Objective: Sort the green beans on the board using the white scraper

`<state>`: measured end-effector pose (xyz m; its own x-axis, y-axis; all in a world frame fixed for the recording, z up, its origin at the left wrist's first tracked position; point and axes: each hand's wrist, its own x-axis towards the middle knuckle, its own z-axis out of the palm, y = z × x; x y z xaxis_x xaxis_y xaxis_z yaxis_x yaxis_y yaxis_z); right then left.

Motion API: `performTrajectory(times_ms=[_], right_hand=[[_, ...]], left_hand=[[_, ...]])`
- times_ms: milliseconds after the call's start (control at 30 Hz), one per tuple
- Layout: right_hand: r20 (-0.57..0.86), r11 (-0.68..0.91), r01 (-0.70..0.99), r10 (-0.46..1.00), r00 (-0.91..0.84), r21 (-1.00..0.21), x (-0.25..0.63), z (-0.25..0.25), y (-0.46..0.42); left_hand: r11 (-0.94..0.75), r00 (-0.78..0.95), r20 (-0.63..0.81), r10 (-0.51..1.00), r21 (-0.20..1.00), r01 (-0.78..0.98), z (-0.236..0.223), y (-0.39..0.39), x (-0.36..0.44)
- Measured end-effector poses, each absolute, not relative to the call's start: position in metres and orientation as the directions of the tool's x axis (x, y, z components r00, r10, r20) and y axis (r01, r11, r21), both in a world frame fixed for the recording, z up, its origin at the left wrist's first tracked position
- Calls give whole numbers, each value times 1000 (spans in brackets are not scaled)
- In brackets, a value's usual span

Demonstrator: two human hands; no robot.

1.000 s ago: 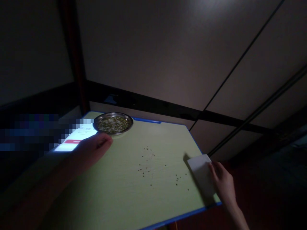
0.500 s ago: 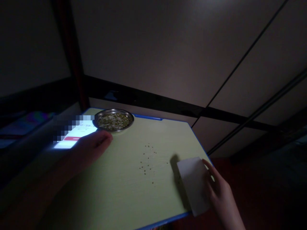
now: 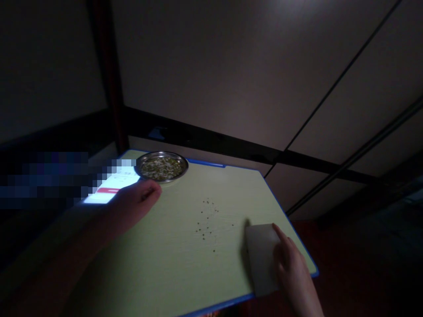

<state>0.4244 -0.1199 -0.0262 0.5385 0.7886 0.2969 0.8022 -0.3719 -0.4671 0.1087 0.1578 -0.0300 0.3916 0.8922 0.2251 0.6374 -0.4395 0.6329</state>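
Note:
My right hand (image 3: 289,259) grips a white sheet of stiff paper (image 3: 261,255) by its right side, near the table's right front corner. The sheet's lower end reaches over the front edge, and its left edge casts a shadow. My left hand (image 3: 147,196) is closed, fingers curled, just in front of a round steel plate (image 3: 161,179); whatever it may hold is hidden. A mix of small green and whitish grains (image 3: 161,167) covers the plate's bottom. Several dark seeds (image 3: 207,227) lie scattered mid-table, between my two hands.
The pale yellow-green table (image 3: 158,264) has a blue rim. Left of the plate glows a lit screen (image 3: 112,189) with a red bar, partly pixelated. Behind the table stands a panelled wall (image 3: 214,88) with a dark band. Reddish floor (image 3: 333,246) shows at the right.
The paper has moved slightly left and is now lower, closer to the tabletop, with a narrower shadow. My left hand stays by the plate. The view has shifted a little.

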Motion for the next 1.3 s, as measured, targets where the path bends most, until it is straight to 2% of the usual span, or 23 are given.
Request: performTrajectory(times_ms=[167, 700, 967, 1300], right_hand=[[266, -386, 800, 800, 538, -458, 421, -25, -117], [116, -422, 712, 812, 573, -562, 422, -15, -111], [200, -305, 639, 779, 594, -706, 415, -1, -108], [137, -291, 614, 821, 554, -734, 397, -25, -102]], left_hand=[[-429, 388, 215, 896, 644, 634, -29, 158, 110], [-453, 423, 215, 880, 650, 610, -32, 159, 110], [-444, 419, 209, 884, 657, 609, -32, 158, 110], [-456, 459, 178, 870, 642, 616, -28, 155, 110]])
